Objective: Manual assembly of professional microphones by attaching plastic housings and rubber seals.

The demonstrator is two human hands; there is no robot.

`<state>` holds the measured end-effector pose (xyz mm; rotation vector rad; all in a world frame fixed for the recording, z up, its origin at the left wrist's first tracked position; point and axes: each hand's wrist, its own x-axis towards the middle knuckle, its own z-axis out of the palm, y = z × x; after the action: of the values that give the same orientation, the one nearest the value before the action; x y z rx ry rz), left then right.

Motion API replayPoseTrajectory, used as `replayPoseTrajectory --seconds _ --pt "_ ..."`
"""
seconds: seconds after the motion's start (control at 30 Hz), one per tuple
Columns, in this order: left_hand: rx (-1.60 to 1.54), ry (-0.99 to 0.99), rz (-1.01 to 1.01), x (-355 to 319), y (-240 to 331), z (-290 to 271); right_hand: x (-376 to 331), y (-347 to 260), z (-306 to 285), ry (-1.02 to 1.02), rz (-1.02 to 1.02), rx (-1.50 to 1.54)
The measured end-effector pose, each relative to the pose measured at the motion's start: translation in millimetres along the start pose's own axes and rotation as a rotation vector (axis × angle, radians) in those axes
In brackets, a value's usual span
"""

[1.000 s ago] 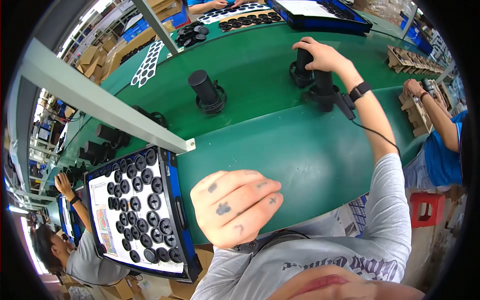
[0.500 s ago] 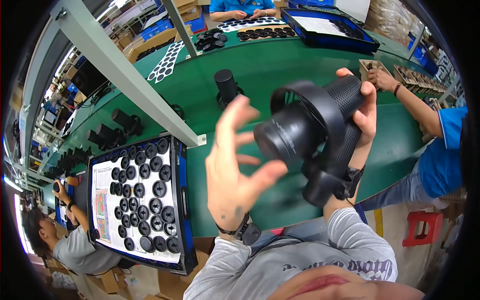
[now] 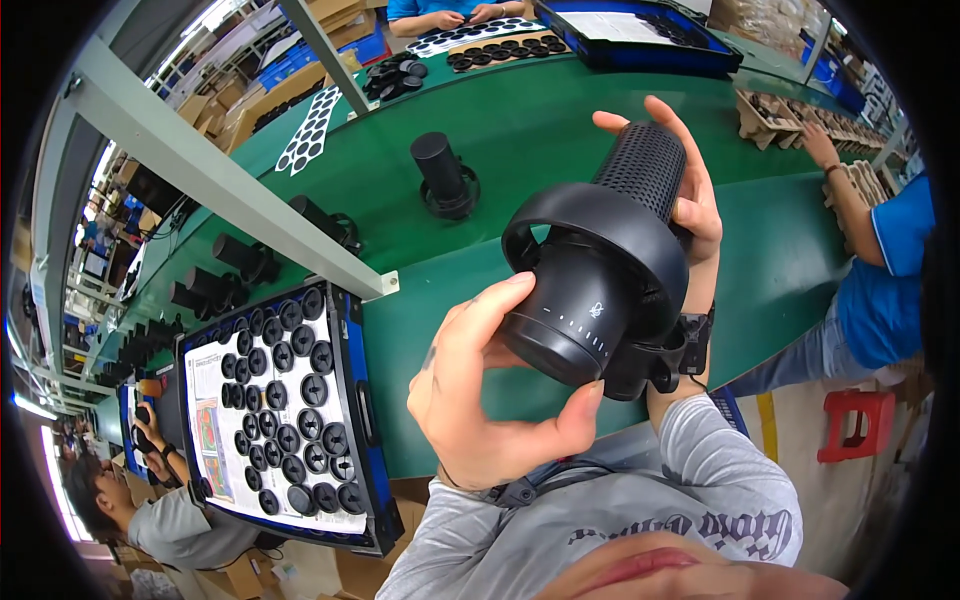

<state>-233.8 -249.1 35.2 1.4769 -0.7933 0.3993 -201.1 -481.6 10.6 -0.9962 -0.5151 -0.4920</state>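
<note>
A black microphone (image 3: 578, 285) with a perforated grille and a curved ring-shaped stand is tilted in front of me above the green bench. My right hand (image 3: 697, 205) is closed around its far side, by the grille, and part of the fingers is hidden behind it. At the near end, my left hand (image 3: 462, 405) curves its thumb and index finger around the smooth round base, one on each side. Small white marks and a symbol show on that end. Beyond them, another black microphone (image 3: 436, 165) stands upright in its ring stand on the bench.
At left, a blue-edged tray (image 3: 365, 420) holds several round black parts on paper. A grey metal post (image 3: 230, 170) slants across the bench. More microphones (image 3: 205, 285) lie behind it. Cardboard trays (image 3: 770, 125) stand far right, by a co-worker's hand (image 3: 822, 148). A red stool (image 3: 857, 425) sits on the floor.
My left hand, spread apart from the microphone before, has closed on its base end. The microphone has turned so its marks face me. The co-worker's hand at right has shifted along the cardboard trays.
</note>
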Motion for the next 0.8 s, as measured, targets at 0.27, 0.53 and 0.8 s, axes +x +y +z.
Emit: replayPoseTrajectory --seconds 0.27,0.53,0.8 --pt "0.072 -0.048 0.024 -2.1 5.7 -0.5 -1.9 -4.1 -2.8 -0.005 0.000 0.033" --pt "0.282 -0.169 0.167 -0.6 10.2 -2.5 -3.1 -7.5 0.3 0.000 0.015 0.060" --pt "0.355 -0.216 0.267 3.8 10.6 -0.4 -7.7 -8.3 -3.2 0.011 0.008 0.137"
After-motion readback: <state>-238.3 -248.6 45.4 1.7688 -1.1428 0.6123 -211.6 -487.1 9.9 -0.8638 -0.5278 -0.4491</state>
